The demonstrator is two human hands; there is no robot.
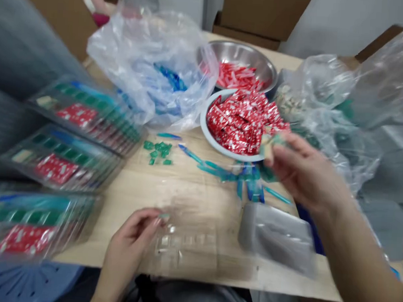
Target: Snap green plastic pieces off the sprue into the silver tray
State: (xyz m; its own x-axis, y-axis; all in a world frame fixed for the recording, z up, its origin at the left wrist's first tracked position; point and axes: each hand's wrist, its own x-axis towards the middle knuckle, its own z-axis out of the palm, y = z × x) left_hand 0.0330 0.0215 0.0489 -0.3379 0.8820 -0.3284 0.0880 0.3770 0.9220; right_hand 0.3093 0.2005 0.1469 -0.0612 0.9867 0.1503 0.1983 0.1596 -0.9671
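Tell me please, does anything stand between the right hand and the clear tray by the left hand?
Nothing tall is visible between the right hand and the clear tray; only blue and teal sticks lie low on the table. The left hand is on the tray's other side.

A clear plastic blister tray (186,249) lies flat, blurred. A tiny green piece (164,216) shows at its upper-left corner. Small pale-and-green pieces (267,147) are held up beyond its right side.

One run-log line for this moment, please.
left hand: pinching small greenish piece at clear tray | right hand: holding cream-and-green pieces, blurred, by bowl of red packets | left side: filled trays in stacks
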